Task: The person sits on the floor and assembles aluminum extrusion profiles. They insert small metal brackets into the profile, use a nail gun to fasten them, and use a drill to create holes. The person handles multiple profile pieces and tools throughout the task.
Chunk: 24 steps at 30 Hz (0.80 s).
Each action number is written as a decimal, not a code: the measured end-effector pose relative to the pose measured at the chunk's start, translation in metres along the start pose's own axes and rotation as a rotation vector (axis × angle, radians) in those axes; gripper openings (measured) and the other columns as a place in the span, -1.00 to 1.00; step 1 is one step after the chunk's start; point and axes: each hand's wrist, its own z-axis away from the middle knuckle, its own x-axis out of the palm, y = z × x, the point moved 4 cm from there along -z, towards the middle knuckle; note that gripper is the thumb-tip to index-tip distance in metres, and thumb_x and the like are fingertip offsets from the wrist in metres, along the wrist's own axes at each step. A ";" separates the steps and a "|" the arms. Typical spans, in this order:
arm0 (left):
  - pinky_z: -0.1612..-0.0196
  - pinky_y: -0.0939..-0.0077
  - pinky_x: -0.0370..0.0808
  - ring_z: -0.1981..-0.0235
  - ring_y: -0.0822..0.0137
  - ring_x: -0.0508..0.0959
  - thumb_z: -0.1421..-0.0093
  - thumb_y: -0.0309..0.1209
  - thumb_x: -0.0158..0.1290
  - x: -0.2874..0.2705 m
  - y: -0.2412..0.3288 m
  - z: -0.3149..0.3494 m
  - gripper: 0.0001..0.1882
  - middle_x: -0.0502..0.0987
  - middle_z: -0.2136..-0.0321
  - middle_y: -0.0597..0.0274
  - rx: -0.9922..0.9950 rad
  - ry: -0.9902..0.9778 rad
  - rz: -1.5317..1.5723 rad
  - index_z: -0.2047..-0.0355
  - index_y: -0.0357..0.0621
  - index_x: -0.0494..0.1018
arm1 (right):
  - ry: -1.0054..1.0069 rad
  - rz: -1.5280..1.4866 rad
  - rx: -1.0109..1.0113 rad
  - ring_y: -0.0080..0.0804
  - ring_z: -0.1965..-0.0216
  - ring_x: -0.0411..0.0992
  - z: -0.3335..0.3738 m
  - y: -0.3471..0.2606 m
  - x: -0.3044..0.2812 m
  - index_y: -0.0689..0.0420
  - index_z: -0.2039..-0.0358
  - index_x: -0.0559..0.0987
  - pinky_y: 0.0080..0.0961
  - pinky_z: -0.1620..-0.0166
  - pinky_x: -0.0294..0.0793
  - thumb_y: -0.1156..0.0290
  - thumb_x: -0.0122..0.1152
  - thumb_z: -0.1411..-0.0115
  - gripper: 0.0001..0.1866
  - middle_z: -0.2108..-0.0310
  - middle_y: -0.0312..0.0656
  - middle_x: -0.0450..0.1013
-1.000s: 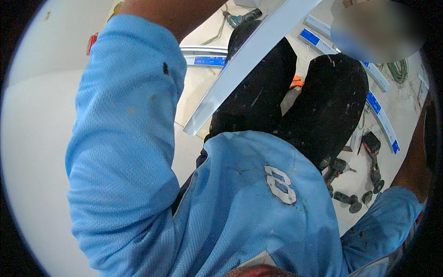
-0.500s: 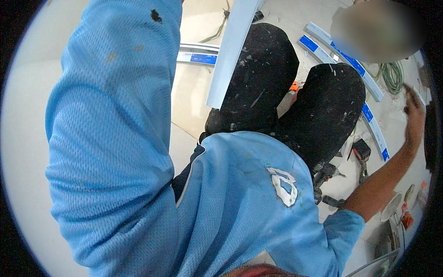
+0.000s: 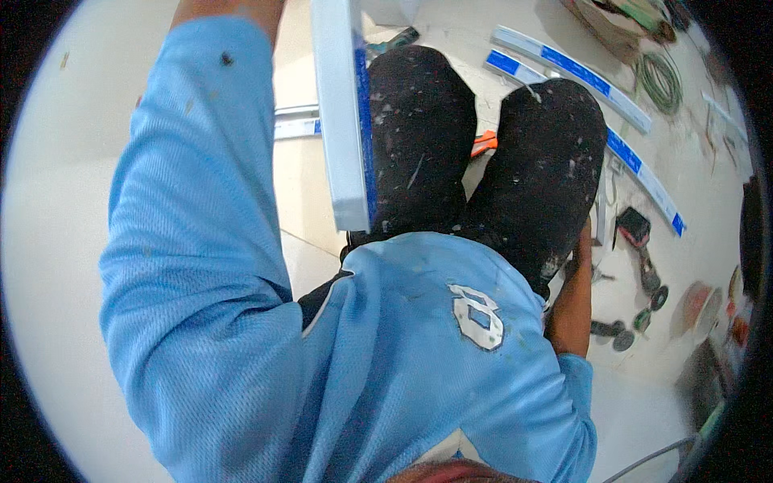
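A white strip (image 3: 336, 121) with a blue face slants from beyond the view's top down beside the person's left thigh (image 3: 423, 137), its lower end clear of the floor (image 3: 692, 201). The left hand is out of sight past the top, so I cannot tell whether it grips the strip. The right hand (image 3: 584, 253) reaches down beside the right thigh (image 3: 547, 153); its fingers are hidden, and whether they are closed on anything cannot be told. A drill bit (image 3: 602, 276) shows just beside it.

As far as this view shows, the strip is up off the floor, yet nothing fastens its visible length. Other pieces seem unused: far strips (image 3: 573, 69) and a near strip (image 3: 644, 175) lie loose toward the floor's right edge, left strips (image 3: 296, 127) toward its left. How much is left cannot be judged from here.

An orange tool (image 3: 484, 143) lies between the knees, a grinder (image 3: 644, 258) near the right hand, and a green coil (image 3: 658, 88) toward the floor's far right corner.
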 end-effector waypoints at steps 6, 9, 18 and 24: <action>-0.09 -0.13 0.66 0.08 -0.18 0.70 -0.55 -0.12 -0.17 -0.184 -0.079 0.035 -0.45 0.69 0.02 -0.21 -0.128 0.193 -0.026 -0.16 -0.40 0.54 | 0.116 0.086 0.109 0.23 0.04 0.68 0.031 -0.022 0.015 0.16 0.08 0.72 0.11 -0.01 0.63 0.28 0.30 -0.34 -0.74 0.11 0.16 0.70; -0.02 -0.23 0.68 0.16 -0.22 0.67 -0.51 -0.23 -0.18 -0.201 -0.148 0.082 -0.51 0.64 0.11 -0.29 -0.151 0.294 0.021 -0.07 -0.48 0.49 | 0.049 0.114 0.255 0.23 0.02 0.68 0.064 -0.038 0.006 0.17 0.10 0.67 0.13 -0.05 0.65 0.35 0.30 -0.31 -0.78 0.12 0.15 0.68; 0.12 -0.20 0.67 0.29 -0.19 0.59 -0.40 -0.23 -0.20 -0.285 -0.238 0.251 -0.62 0.50 0.22 -0.29 -0.303 0.464 0.265 -0.05 -0.27 0.26 | 0.066 0.158 0.253 0.25 -0.01 0.68 0.061 -0.055 0.015 0.22 0.08 0.62 0.20 -0.10 0.64 0.37 0.33 -0.31 -0.76 0.13 0.18 0.68; 0.25 -0.06 0.59 0.36 -0.04 0.46 -0.39 -0.18 -0.18 -0.286 -0.271 0.291 -0.67 0.40 0.28 -0.18 -0.415 0.583 0.388 -0.02 -0.11 0.19 | 0.091 0.169 0.290 0.26 0.04 0.68 0.052 -0.048 0.020 0.22 0.10 0.60 0.21 -0.03 0.64 0.32 0.28 -0.37 -0.76 0.16 0.15 0.69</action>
